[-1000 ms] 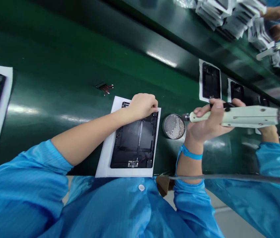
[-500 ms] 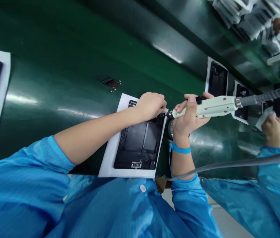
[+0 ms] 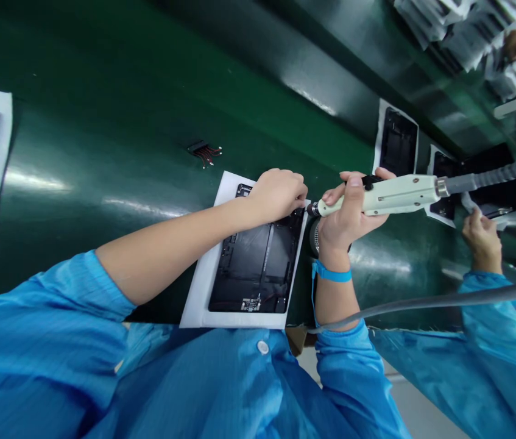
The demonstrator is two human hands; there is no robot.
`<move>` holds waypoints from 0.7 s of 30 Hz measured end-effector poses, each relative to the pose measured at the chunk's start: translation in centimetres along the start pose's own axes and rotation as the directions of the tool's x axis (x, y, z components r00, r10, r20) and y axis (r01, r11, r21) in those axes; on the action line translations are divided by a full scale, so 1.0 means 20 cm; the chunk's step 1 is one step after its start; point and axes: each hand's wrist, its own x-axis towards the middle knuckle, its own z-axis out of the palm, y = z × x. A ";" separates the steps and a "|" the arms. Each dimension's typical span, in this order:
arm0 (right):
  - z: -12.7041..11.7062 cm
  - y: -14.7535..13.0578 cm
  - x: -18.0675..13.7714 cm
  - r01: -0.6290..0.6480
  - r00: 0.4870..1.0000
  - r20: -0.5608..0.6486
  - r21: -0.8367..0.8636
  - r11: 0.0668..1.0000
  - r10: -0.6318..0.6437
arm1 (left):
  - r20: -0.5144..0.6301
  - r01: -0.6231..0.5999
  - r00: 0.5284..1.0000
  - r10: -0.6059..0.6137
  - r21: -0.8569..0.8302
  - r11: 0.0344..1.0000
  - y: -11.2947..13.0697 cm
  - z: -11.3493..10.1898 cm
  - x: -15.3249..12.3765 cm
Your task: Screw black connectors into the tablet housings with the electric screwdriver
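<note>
A pale green electric screwdriver (image 3: 399, 195) lies almost level in my right hand (image 3: 346, 219), whose fingers wrap round its body. Its tip points left at the upper right corner of an opened black tablet housing (image 3: 243, 268). Over that corner my left hand (image 3: 278, 196) is closed, fingers curled down close to the tip; what they pinch, if anything, is hidden. Under the housing lies a white foam sheet (image 3: 198, 299). A small circuit board (image 3: 251, 303) shows at the housing's near edge.
Short red and black wires (image 3: 205, 152) lie on the green bench (image 3: 102, 140). Another housing on foam (image 3: 4, 128) is at far left, and more housings (image 3: 399, 140) lie to the right. A grey cable (image 3: 422, 302) crosses near a co-worker's hand (image 3: 484, 238).
My hands and the screwdriver stay nearly in place. The co-worker's hand at right has moved left, and a dark panel near it has shifted. The far-left housing appears slightly further left.
</note>
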 end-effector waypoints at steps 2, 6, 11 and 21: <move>0.00 0.00 0.00 -0.002 1.000 0.007 0.014 1.000 0.002 | -0.003 0.001 1.000 -0.001 -0.006 1.000 0.00 0.00 0.00; 0.00 -0.01 -0.01 -0.009 1.000 0.016 -0.022 1.000 0.009 | 0.010 0.013 1.000 -0.013 -0.025 1.000 0.01 -0.02 0.00; 0.00 -0.07 0.00 0.020 0.999 -0.032 0.010 1.000 -0.019 | 0.068 -0.065 0.995 0.074 -0.128 0.990 -0.02 -0.05 0.00; 0.00 -0.16 0.00 0.063 0.995 -0.077 0.101 0.993 -0.056 | 0.100 -0.193 0.967 0.235 -0.315 0.929 -0.08 -0.03 0.02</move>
